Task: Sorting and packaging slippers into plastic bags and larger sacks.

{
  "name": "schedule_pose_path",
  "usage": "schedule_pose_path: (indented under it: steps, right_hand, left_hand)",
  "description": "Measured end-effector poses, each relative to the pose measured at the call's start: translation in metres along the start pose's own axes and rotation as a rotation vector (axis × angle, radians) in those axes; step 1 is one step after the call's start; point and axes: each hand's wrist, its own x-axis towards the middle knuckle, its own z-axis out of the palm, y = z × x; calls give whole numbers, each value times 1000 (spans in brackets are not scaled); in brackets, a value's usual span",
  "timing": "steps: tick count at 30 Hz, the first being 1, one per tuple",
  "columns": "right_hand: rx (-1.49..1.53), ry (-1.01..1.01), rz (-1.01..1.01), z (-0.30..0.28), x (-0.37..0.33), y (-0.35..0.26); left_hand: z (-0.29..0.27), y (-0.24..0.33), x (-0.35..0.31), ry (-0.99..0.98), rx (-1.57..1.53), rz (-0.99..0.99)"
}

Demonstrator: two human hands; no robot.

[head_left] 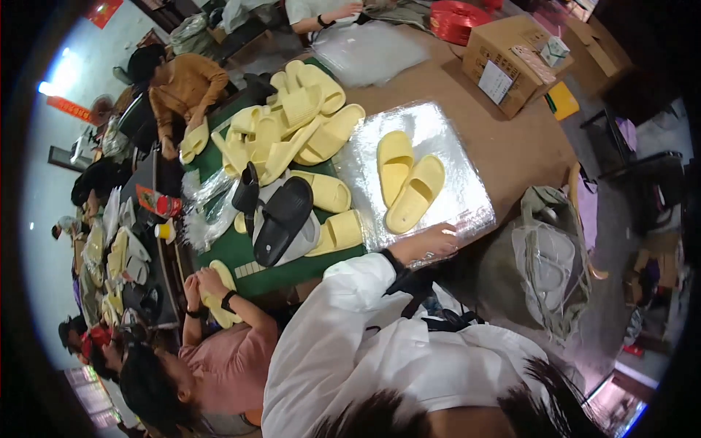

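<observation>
My left hand (427,245) reaches in from a white sleeve to the near edge of a stack of shiny clear plastic bags (467,193). Its fingers are bent together at that edge, closed on a plastic bag. Just beyond the hand, a pair of yellow slide slippers (415,196) lies on the bags side by side, sole down, toes pointing away to the left. My right hand does not show. To the left, a heap of yellow slippers (281,131) covers a green mat (285,271), with a black slipper (285,223) on top of a grey one at its near side.
A cardboard box (504,66) stands at the far right of the brown table (504,146), near a red roll of twine (460,20). Co-workers sit left, one in pink (226,365) and one in orange (186,84), handling yellow slippers. A sack (548,263) of bagged slippers stands right.
</observation>
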Motion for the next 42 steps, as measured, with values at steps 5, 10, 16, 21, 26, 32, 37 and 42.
schedule_pose_path:
  steps: [5, 10, 16, 21, 26, 32, 37, 42]
  right_hand:
    - [1366, -735, -170, -113, -113, -193]
    - [1089, -665, -805, -233, -165, -348]
    - [1149, -491, -1054, -328, -216, -486]
    - [1275, -510, -906, -325, -203, -558]
    - [772, 67, -844, -330, -196, -565]
    - [763, 175, -1058, -336, -133, -595]
    - [339, 116, -1230, -331, -140, -604]
    - [196, 201, -1151, -337, -154, -605]
  left_hand:
    - [-47, -14, -49, 476, 669, -57]
    - [-47, -6, -69, 576, 1104, -171]
    - [-35, -7, -79, 428, 1169, -198]
    - [-47, -59, -80, 419, 1727, -19]
    - [-46, -53, -73, 508, 1555, -211]
    - [-37, -37, -59, 593, 1555, -248]
    - [-26, -36, -55, 668, 1469, -406]
    - [-18, -33, -52, 714, 1496, -433]
